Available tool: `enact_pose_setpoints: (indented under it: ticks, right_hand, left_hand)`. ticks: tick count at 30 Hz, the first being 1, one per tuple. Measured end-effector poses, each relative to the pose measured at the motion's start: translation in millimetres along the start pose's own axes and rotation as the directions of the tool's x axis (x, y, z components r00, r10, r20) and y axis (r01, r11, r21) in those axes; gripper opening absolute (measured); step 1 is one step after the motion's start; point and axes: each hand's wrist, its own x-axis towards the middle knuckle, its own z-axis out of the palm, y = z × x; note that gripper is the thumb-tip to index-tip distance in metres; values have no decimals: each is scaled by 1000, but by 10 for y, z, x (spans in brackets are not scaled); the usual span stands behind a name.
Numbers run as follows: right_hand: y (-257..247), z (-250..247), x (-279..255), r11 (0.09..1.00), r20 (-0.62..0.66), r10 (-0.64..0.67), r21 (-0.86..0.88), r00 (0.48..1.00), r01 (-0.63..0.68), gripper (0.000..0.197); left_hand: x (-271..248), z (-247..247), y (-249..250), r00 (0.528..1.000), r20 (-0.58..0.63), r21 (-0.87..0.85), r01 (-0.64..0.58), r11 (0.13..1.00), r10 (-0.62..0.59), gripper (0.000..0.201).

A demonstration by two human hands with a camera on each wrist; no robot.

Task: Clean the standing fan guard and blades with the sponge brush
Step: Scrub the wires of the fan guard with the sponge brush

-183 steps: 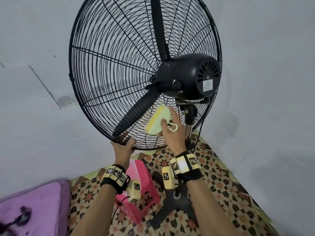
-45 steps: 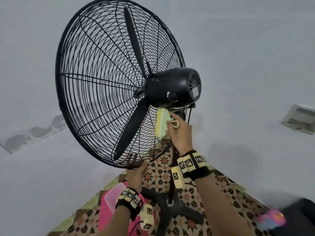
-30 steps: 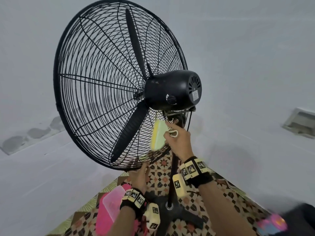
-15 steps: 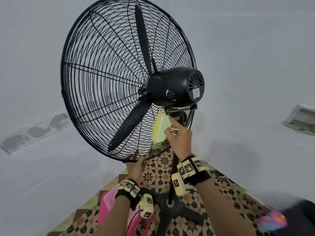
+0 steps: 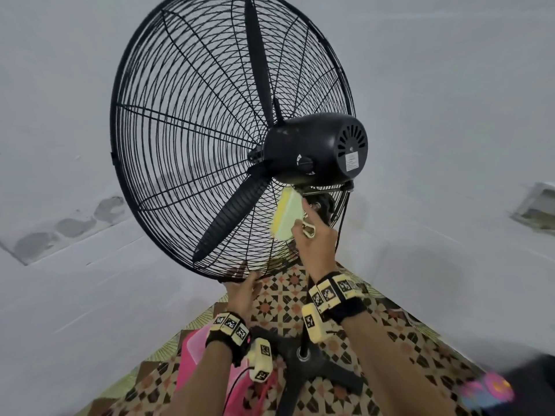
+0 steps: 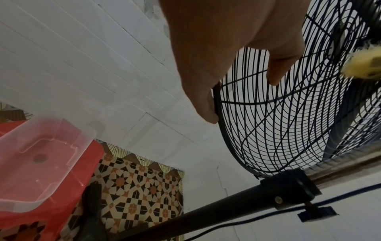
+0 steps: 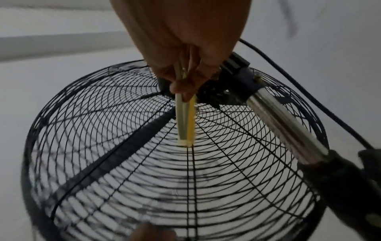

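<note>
A black standing fan with a round wire guard (image 5: 168, 145) and black blades (image 5: 231, 214) stands before me, its motor housing (image 5: 318, 148) facing me. My right hand (image 5: 315, 244) grips a yellow-green sponge brush (image 5: 286, 216) and holds it flat against the rear guard just under the motor. In the right wrist view the sponge brush (image 7: 186, 120) lies along the guard wires (image 7: 144, 171). My left hand (image 5: 241, 291) grips the guard's bottom rim, fingers curled over the rim (image 6: 216, 101).
The fan pole (image 6: 206, 213) and its cross base (image 5: 303, 367) stand on a patterned floor mat (image 5: 279, 304). A clear plastic tub (image 6: 39, 168) sits on a pink stool (image 5: 192, 367) at lower left. A cable (image 7: 309, 97) hangs beside the pole. White walls surround the fan.
The sponge brush slid down the rear guard about a second ago and has come back up under the motor. My left hand has stayed on the bottom rim. The view has shifted slightly.
</note>
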Motion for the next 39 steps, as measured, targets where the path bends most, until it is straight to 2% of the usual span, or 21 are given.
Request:
enact_pose_setpoints:
  ticks: [3, 4, 5, 7, 9, 10, 13, 15, 16, 19, 20, 21, 24, 26, 28, 30, 31, 33, 36, 38, 39]
  right_hand:
    - [146, -34, -113, 997, 230, 59, -66, 971, -45, 51]
    - [149, -64, -141, 997, 255, 50, -67, 966, -34, 51]
    - [124, -89, -141, 999, 231, 26, -38, 973, -18, 50]
    - [67, -110, -92, 1000, 86, -3, 14, 996, 2, 48]
    - [26, -88, -39, 999, -21, -31, 7, 999, 31, 48]
    - [24, -73, -44, 999, -8, -32, 13, 999, 32, 49]
    - [136, -46, -125, 999, 212, 31, -33, 977, -24, 53]
    - [180, -94, -176, 998, 290, 51, -60, 956, -35, 53]
    - [164, -122, -161, 999, 258, 31, -39, 966, -21, 52]
    - [84, -141, -74, 999, 19, -12, 35, 1000, 11, 51]
    - [67, -113, -91, 999, -4, -30, 20, 1000, 30, 52]
    - [70, -81, -140, 999, 22, -36, -4, 999, 36, 53]
    - [221, -45, -401, 998, 225, 56, -38, 973, -49, 56]
    - [302, -70, -500, 995, 289, 93, -72, 953, -75, 56]
    - [297, -89, -466, 994, 189, 105, -41, 976, -99, 54]
    - [249, -57, -417, 998, 41, 50, 41, 998, -52, 52]
    - [229, -30, -443, 999, 24, 21, 49, 999, -22, 51]
    - [255, -3, -577, 1000, 109, 8, 7, 994, -9, 52]
    - [334, -62, -723, 996, 245, 57, -83, 968, -38, 54]
    - [331, -87, -664, 998, 165, 63, -30, 984, -59, 55]
    - [306, -82, -613, 999, 95, 52, 8, 994, -53, 54]
  left_hand:
    - [1, -32, 36, 997, 41, -1, 62, 998, -61, 27]
    - [-9, -33, 35, 996, 50, -8, 70, 998, -69, 24]
    - [-20, -22, 38, 997, 43, -17, 58, 998, -57, 30]
    - [-13, 1, 12, 1000, 14, -35, -6, 999, 7, 48]
    - [-11, 36, -7, 999, -7, -42, -47, 998, 47, 45]
    - [-19, 41, -6, 999, -9, -46, -38, 998, 37, 41]
    - [-24, 8, 14, 999, 42, -32, 15, 999, -14, 18]
    - [-7, -32, 5, 998, 53, -32, 21, 999, -20, 17]
    - [1, -33, 0, 998, 60, -37, 26, 999, -24, 19]
    - [-10, -8, -40, 995, 88, -30, 40, 999, -37, 15]
    - [-16, 4, -48, 996, 84, -43, 40, 998, -37, 10]
    - [-19, 14, -49, 996, 78, -64, 39, 997, -34, 4]
    - [49, -11, -30, 996, 70, -101, 54, 993, -47, 11]
    - [71, -54, -16, 995, 86, -94, 67, 993, -59, 13]
    - [87, -79, -42, 993, 104, -68, 57, 996, -50, 10]
    - [69, -73, -66, 995, 95, -40, 12, 999, -8, 26]
    - [64, -66, -68, 996, 93, -39, -3, 999, 7, 33]
    - [49, -53, -44, 993, 116, -37, 13, 999, -8, 33]
    - [62, -85, -35, 992, 123, -36, 46, 998, -42, 6]
    - [80, -109, -40, 993, 120, -25, 15, 1000, -11, 4]
    - [71, -115, -44, 992, 124, -17, 1, 1000, 1, 11]
